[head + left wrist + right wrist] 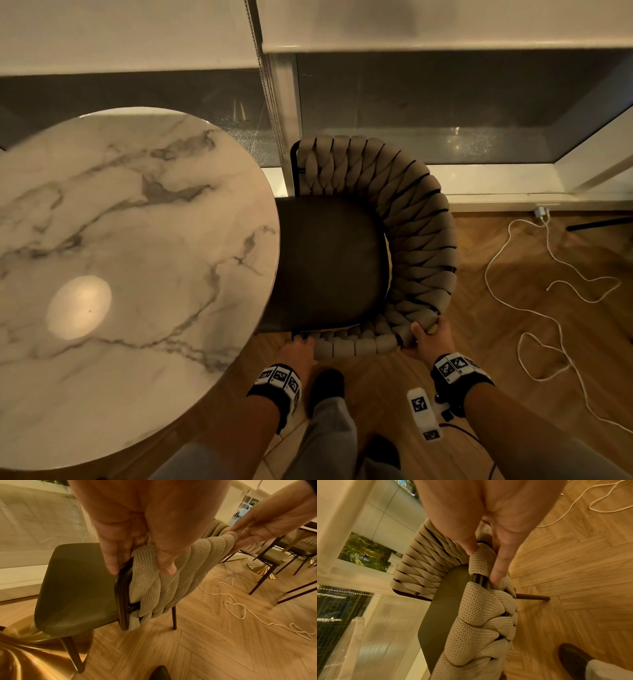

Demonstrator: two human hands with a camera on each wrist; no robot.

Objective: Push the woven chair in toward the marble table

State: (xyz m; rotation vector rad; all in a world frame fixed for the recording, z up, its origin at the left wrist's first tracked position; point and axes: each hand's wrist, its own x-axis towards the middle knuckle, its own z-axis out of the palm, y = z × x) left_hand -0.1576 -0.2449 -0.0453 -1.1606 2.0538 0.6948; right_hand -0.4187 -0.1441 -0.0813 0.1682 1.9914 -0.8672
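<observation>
both hands grip the chair [376, 233] by its woven back, left hand [298, 353] at the frame end, right hand [428, 339] further round, fingers [498, 566] curled over it, likely for steering. its seat is partly under the worktop [130, 260].

In the head view, the marble table [137, 246] is cut off by the left and bottom picture edges, and its top hides the front part of the woven chair [394, 219] seat. The chair legs are hidden beneath the seat there. The left hand [297, 351] fingertips are concealed behind the near end of the woven backrest. In the left wrist view, the gold table base [25, 655] is cut off at the bottom-left corner. In the right wrist view, the right hand [488, 524] is cropped by the top edge, and the window area at left is blurred. The white cable [548, 294] runs out of the right edge.
</observation>
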